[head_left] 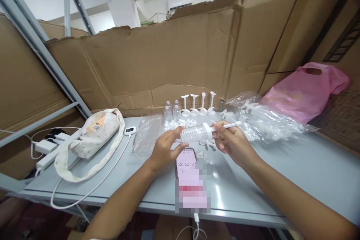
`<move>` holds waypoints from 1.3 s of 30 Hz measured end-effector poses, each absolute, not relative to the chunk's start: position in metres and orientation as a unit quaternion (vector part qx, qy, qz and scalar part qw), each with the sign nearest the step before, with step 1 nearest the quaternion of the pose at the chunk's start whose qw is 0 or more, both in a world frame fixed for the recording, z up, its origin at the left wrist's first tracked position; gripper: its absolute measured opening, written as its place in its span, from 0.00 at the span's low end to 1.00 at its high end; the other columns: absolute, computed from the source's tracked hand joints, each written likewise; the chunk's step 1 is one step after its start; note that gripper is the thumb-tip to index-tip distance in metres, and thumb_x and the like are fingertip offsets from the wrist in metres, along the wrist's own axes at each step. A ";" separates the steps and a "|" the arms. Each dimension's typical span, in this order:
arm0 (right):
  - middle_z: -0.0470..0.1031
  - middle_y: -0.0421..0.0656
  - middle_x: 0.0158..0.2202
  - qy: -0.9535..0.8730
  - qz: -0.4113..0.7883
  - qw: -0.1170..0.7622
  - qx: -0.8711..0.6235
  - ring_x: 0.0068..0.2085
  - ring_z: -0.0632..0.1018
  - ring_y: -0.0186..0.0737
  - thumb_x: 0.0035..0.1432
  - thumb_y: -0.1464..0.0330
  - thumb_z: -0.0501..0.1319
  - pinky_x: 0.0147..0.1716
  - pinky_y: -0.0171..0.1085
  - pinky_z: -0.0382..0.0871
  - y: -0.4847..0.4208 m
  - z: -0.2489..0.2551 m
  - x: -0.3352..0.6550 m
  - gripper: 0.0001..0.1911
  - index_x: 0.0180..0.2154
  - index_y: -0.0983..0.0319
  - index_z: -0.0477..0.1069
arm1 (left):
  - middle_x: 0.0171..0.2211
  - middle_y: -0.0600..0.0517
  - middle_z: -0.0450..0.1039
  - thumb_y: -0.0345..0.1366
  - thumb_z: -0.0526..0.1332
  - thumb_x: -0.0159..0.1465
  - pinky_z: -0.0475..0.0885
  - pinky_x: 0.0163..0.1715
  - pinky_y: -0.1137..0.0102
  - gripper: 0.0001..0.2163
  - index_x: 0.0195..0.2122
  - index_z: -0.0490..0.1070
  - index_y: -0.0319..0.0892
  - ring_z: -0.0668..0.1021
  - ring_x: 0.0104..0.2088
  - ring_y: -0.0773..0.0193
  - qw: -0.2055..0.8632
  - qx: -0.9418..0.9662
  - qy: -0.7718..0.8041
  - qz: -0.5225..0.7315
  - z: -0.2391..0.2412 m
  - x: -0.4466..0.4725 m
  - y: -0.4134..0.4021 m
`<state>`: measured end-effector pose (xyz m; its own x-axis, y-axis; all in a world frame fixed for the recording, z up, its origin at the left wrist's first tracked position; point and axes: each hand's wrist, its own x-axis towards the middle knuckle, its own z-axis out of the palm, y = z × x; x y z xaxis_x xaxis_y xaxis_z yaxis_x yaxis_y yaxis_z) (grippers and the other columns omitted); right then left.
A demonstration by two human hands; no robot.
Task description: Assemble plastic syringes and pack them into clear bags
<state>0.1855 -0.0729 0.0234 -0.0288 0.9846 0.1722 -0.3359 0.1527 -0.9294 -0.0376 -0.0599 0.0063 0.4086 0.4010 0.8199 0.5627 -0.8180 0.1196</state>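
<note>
Phone [189, 180] lies nearest; both hands' grip holds clear bottle [195, 133] above it.

Four upright pump heads [198, 105], two standing bottles [172, 111], one phone [188, 172].

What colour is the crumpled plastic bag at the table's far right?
Pink plastic bag; the head view shows it.
</note>
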 end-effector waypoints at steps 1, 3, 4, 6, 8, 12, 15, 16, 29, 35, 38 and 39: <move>0.67 0.35 0.22 -0.458 0.550 0.603 -0.353 0.13 0.63 0.23 0.46 0.54 0.69 0.10 0.28 0.52 -0.073 0.023 0.186 0.18 0.27 0.62 0.69 | 0.42 0.46 0.77 0.37 0.61 0.62 0.75 0.39 0.67 0.21 0.56 0.61 0.43 0.79 0.38 0.63 0.102 -0.836 -0.287 -0.457 0.006 -0.037 -0.060; 0.67 0.35 0.23 -0.448 0.554 0.604 -0.356 0.14 0.64 0.24 0.45 0.54 0.69 0.10 0.28 0.52 -0.073 0.024 0.187 0.19 0.28 0.62 0.70 | 0.42 0.47 0.77 0.36 0.61 0.62 0.75 0.38 0.68 0.22 0.57 0.60 0.43 0.78 0.36 0.64 0.126 -0.837 -0.282 -0.451 0.005 -0.035 -0.059; 0.68 0.36 0.23 -0.445 0.556 0.605 -0.356 0.14 0.64 0.24 0.45 0.54 0.69 0.10 0.28 0.52 -0.073 0.024 0.188 0.19 0.29 0.62 0.70 | 0.43 0.47 0.76 0.36 0.61 0.62 0.75 0.39 0.68 0.22 0.57 0.60 0.43 0.78 0.37 0.63 0.133 -0.836 -0.280 -0.452 0.004 -0.034 -0.059; 0.69 0.37 0.24 -0.445 0.557 0.608 -0.348 0.15 0.65 0.25 0.45 0.54 0.69 0.11 0.28 0.54 -0.073 0.027 0.191 0.19 0.31 0.61 0.70 | 0.47 0.46 0.75 0.37 0.61 0.62 0.74 0.43 0.67 0.21 0.56 0.60 0.43 0.78 0.43 0.62 0.128 -0.830 -0.291 -0.458 0.005 -0.033 -0.057; 0.70 0.37 0.25 -0.453 0.565 0.606 -0.329 0.16 0.66 0.27 0.44 0.54 0.69 0.12 0.29 0.55 -0.072 0.030 0.195 0.19 0.33 0.60 0.70 | 0.50 0.46 0.73 0.40 0.60 0.63 0.72 0.47 0.66 0.21 0.56 0.60 0.43 0.76 0.48 0.60 0.096 -0.826 -0.326 -0.449 0.007 -0.031 -0.056; 0.70 0.38 0.26 -0.467 0.615 0.573 -0.276 0.19 0.67 0.29 0.44 0.52 0.69 0.15 0.30 0.57 -0.070 0.034 0.203 0.22 0.38 0.58 0.73 | 0.53 0.47 0.70 0.46 0.61 0.61 0.71 0.48 0.61 0.26 0.58 0.58 0.45 0.74 0.49 0.57 0.029 -0.840 -0.414 -0.350 0.020 -0.035 -0.054; 0.69 0.40 0.26 -0.458 0.648 0.555 -0.250 0.22 0.68 0.32 0.41 0.46 0.67 0.17 0.32 0.60 -0.069 0.036 0.209 0.27 0.39 0.56 0.75 | 0.56 0.46 0.67 0.45 0.60 0.61 0.68 0.51 0.58 0.28 0.60 0.56 0.44 0.72 0.52 0.55 0.030 -0.841 -0.465 -0.274 0.033 -0.048 -0.054; 0.69 0.40 0.27 -0.452 0.656 0.553 -0.242 0.23 0.68 0.34 0.39 0.44 0.66 0.18 0.33 0.62 -0.069 0.038 0.211 0.28 0.37 0.56 0.76 | 0.57 0.46 0.66 0.44 0.59 0.62 0.67 0.53 0.57 0.26 0.60 0.57 0.43 0.70 0.54 0.53 0.039 -0.838 -0.483 -0.249 0.037 -0.055 -0.054; 0.69 0.41 0.32 -0.462 0.634 0.562 -0.263 0.28 0.69 0.34 0.51 0.60 0.66 0.24 0.33 0.65 -0.065 0.031 0.210 0.17 0.44 0.57 0.74 | 0.49 0.50 0.74 0.38 0.53 0.65 0.65 0.53 0.61 0.15 0.51 0.70 0.46 0.73 0.51 0.56 -0.057 -0.828 -0.557 -0.030 0.041 -0.143 -0.111; 0.69 0.41 0.32 -0.470 0.611 0.575 -0.275 0.28 0.70 0.34 0.51 0.60 0.66 0.24 0.33 0.66 -0.063 0.029 0.208 0.13 0.39 0.57 0.74 | 0.53 0.46 0.70 0.32 0.59 0.60 0.63 0.54 0.57 0.20 0.55 0.65 0.46 0.71 0.53 0.52 0.013 -0.836 -0.548 -0.014 0.026 -0.139 -0.120; 0.69 0.40 0.32 -0.472 0.610 0.573 -0.277 0.28 0.70 0.33 0.51 0.60 0.66 0.24 0.33 0.65 -0.063 0.028 0.206 0.12 0.38 0.57 0.74 | 0.56 0.46 0.67 0.34 0.57 0.62 0.64 0.53 0.58 0.20 0.56 0.63 0.46 0.71 0.54 0.52 0.003 -0.837 -0.547 -0.029 0.018 -0.143 -0.113; 0.69 0.40 0.32 -0.472 0.610 0.572 -0.279 0.28 0.70 0.33 0.51 0.60 0.66 0.24 0.33 0.65 -0.063 0.028 0.206 0.13 0.39 0.57 0.74 | 0.55 0.46 0.68 0.34 0.56 0.63 0.65 0.52 0.59 0.19 0.56 0.64 0.46 0.71 0.54 0.53 -0.007 -0.837 -0.546 -0.033 0.016 -0.143 -0.110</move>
